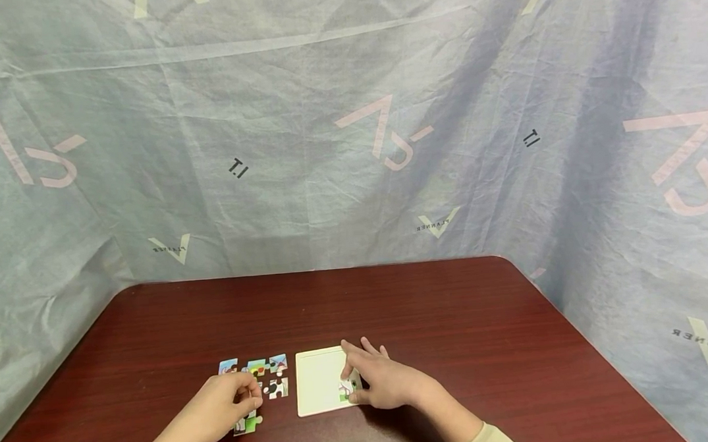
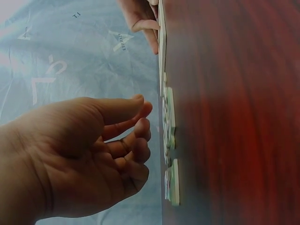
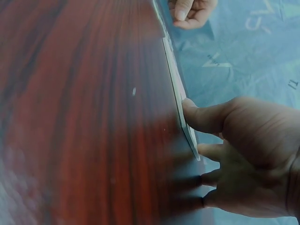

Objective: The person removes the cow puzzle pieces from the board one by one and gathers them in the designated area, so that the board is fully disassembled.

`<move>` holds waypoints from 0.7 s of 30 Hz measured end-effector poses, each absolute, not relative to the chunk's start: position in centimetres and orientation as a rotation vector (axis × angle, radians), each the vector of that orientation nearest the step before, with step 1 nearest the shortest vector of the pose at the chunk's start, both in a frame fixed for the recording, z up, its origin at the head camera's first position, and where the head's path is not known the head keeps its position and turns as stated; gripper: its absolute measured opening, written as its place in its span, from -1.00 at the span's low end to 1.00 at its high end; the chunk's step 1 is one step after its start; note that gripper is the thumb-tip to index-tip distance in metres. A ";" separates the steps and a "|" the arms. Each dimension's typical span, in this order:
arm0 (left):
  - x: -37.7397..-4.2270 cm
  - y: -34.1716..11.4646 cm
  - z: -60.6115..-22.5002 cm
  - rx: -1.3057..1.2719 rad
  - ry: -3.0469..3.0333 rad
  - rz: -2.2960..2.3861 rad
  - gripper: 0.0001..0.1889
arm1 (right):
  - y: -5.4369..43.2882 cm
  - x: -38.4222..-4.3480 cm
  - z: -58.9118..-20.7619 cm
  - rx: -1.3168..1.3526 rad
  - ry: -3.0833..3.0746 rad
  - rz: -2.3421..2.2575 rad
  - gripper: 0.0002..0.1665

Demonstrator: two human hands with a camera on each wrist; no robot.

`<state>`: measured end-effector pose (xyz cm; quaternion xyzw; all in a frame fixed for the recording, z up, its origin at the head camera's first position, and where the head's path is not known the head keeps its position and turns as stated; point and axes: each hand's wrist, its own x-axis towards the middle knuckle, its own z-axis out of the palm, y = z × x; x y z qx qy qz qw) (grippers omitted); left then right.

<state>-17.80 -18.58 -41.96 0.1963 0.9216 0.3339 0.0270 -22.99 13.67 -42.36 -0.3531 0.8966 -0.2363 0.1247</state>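
Observation:
A cream puzzle tray (image 1: 319, 384) lies on the table, with a puzzle piece (image 1: 345, 394) showing green and white in its lower right corner. My right hand (image 1: 390, 377) spreads over the tray's right side. Its thumb presses at that corner piece, while other fingertips rest on the table past the edge in the right wrist view. Left of the tray, my left hand (image 1: 222, 405) hovers above several loose puzzle pieces (image 1: 278, 387), covering some of them. Its fingers are loosely bent with nothing between them, as the left wrist view (image 2: 122, 140) of the hand shows.
The dark red wooden table (image 1: 453, 322) has rounded far corners. Behind and beside it hangs a grey printed cloth (image 1: 303, 150). A green-edged puzzle piece (image 1: 248, 425) lies nearest the table's front, partly under the left hand.

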 end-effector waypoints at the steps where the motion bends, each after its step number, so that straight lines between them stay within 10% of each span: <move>1: -17.8 -18.4 -41.9 0.613 2.846 1.032 -0.87 | 13.6 -23.0 -42.4 -1.026 2.616 -0.691 -0.74; 21: -19.0 -13.9 -41.3 0.742 2.842 1.043 -0.80 | 13.4 -22.7 -42.3 -0.980 2.684 -0.695 -0.68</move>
